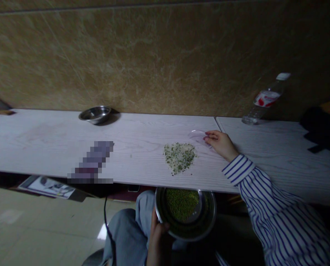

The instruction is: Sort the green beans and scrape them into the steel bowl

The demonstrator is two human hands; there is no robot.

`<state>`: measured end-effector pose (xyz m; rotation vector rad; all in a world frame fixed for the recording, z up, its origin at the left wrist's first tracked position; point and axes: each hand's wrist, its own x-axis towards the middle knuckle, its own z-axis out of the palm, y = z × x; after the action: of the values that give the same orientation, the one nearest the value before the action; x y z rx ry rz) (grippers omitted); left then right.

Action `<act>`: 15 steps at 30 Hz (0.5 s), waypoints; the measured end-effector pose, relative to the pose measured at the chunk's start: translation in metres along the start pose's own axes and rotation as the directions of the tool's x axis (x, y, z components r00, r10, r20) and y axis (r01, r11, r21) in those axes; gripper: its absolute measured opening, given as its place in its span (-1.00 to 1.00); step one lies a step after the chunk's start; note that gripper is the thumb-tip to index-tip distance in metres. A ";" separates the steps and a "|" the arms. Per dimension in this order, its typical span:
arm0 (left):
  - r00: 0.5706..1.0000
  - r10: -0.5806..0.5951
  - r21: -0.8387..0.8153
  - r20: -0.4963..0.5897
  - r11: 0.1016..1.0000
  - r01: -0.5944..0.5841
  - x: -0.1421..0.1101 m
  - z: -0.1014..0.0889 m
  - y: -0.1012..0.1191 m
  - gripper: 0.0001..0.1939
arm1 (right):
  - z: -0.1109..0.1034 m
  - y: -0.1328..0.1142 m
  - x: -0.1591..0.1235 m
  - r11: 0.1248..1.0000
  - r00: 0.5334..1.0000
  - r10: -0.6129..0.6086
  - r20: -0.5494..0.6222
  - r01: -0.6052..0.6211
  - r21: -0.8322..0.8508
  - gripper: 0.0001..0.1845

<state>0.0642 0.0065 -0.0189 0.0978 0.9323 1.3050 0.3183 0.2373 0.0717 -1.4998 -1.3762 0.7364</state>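
Note:
My right hand [222, 143] reaches over the pale wood-grain table and pinches a thin, clear, round-edged plastic piece [196, 134]; whether it is a lid or a shallow dish, I cannot tell. Just left of it lies a loose pile of white grains mixed with green beans [179, 157]. Below the table's front edge, my left hand [160, 234] grips the left rim of a metal bowl [212, 218], fingers partly hidden in shadow. Small green beans [181, 204], like mung beans, cover much of its inside. The bowl is over my lap.
An empty-looking steel bowl [95, 115] sits by the wall. A clear bottle with a white cap [265, 99] stands back right, near dark cloth [324, 125]. A pixelated patch [94, 162] covers something front left. A black cable [106, 218] hangs below the table [143, 129].

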 end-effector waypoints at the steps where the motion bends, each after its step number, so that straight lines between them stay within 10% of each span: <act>1: 1.000 0.009 -0.008 0.002 1.000 -0.009 0.000 0.000 -0.001 -0.05 | 0.001 0.002 0.001 1.000 1.000 -0.002 0.000 0.002 -0.002 -0.72; 15: 0.999 -0.032 -0.009 0.005 0.999 0.032 0.002 -0.002 -0.002 0.01 | 0.013 -0.001 -0.002 1.000 0.994 -0.014 0.104 0.013 0.014 -0.75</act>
<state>0.0642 0.0065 -0.0222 0.0786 0.9204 1.2784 0.3056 0.2386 0.0670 -1.4575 -1.4550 0.8243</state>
